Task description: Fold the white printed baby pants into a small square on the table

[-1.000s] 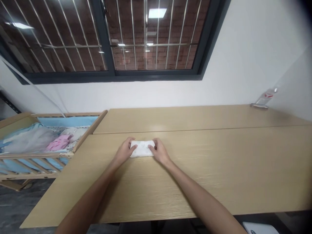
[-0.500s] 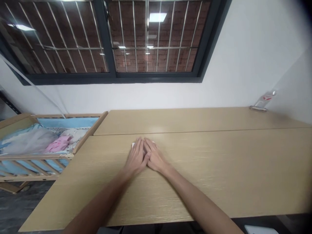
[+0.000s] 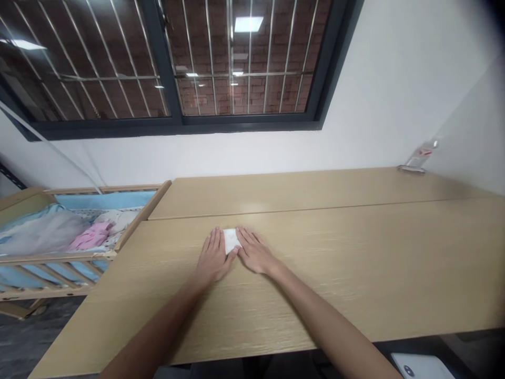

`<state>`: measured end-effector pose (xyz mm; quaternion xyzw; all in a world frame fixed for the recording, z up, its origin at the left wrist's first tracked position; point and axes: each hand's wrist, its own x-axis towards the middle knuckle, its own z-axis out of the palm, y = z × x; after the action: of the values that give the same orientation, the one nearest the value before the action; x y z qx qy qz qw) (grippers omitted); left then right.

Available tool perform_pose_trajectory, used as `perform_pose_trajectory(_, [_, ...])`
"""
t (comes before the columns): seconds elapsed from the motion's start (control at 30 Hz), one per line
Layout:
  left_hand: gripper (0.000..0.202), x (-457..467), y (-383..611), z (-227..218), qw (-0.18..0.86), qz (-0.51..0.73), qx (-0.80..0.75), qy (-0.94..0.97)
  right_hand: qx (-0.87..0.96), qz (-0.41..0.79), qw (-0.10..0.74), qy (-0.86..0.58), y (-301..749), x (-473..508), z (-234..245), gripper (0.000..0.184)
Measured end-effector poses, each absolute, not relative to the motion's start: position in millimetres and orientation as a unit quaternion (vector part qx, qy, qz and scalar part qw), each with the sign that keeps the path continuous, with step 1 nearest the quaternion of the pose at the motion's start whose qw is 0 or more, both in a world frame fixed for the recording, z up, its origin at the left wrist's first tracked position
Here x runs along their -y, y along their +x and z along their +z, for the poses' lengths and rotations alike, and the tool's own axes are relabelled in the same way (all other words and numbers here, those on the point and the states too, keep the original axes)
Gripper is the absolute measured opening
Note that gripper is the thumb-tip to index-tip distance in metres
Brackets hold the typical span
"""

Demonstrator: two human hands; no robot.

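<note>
A small folded white cloth point(image 3: 230, 240) lies on the light wooden table point(image 3: 355, 252), near its middle. My left hand point(image 3: 213, 257) rests flat on the cloth's left part, fingers stretched out. On the cloth's right part my right hand point(image 3: 254, 253) lies flat too, fingers extended. Only a narrow strip of the cloth shows between the two hands; the rest is hidden under them.
A wooden baby crib point(image 3: 79, 247) with blue, grey and pink fabrics point(image 3: 90, 235) stands against the table's left end. A clear plastic bottle point(image 3: 418, 156) lies at the far right corner by the wall. A white object point(image 3: 422, 366) sits below the table's near edge.
The hands went from holding the cloth's two ends to pressing flat together over it, and now they have slid slightly apart, uncovering a strip of cloth.
</note>
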<state>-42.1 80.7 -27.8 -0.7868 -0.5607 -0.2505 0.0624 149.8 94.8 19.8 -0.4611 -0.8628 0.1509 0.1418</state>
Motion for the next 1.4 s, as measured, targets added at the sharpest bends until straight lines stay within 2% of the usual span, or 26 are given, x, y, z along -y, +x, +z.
perform_pose_trajectory(0.2, [0.083,-81.4,-57.5,-8.0,0.073,-0.289,0.535,-0.790,0.866,0.156,0.164,-0.445,158.1,-95.6,23.9,0.076])
perform_pose_trajectory(0.37, [0.054,-81.8,-79.1,15.7,0.012,-0.268,0.461,-0.846,0.877,0.147,0.205,-0.408,163.5,-97.9,22.3,0.093])
perform_pose_trajectory(0.5, [0.069,-84.2,-80.0,8.6,0.001,-0.237,0.481,-0.844,0.875,0.164,0.218,-0.400,164.9,-99.7,16.5,0.092])
perform_pose_trajectory(0.77, [0.057,-91.6,-79.7,-0.5,0.013,-0.245,0.491,-0.836,0.877,0.125,0.259,-0.384,164.3,-105.9,15.2,0.065])
perform_pose_trajectory(0.93, [0.029,-88.3,-74.8,7.0,0.060,-0.263,0.474,-0.838,0.865,0.099,0.307,-0.385,159.2,-106.7,22.6,0.037])
perform_pose_trajectory(1.03, [0.025,-84.6,-71.8,18.2,0.087,-0.277,0.485,-0.825,0.825,0.130,0.357,-0.419,157.2,-104.3,29.0,0.017])
perform_pose_trajectory(1.1, [0.028,-80.9,-70.4,26.5,0.081,-0.289,0.496,-0.814,0.782,0.204,0.409,-0.423,155.1,-102.2,32.0,0.020])
perform_pose_trajectory(1.2, [0.034,-74.7,-67.7,36.0,-0.003,-0.334,0.499,-0.800,0.701,0.367,0.479,-0.380,150.4,-100.2,35.0,0.032])
perform_pose_trajectory(1.27, [0.034,-72.0,-64.5,38.3,-0.112,-0.388,0.502,-0.764,0.641,0.449,0.504,-0.365,148.7,-99.9,37.7,0.042])
perform_pose_trajectory(1.4, [0.042,-73.2,-54.6,31.2,-0.336,-0.476,0.526,-0.620,0.592,0.538,0.484,-0.354,153.8,-101.2,45.1,0.055])
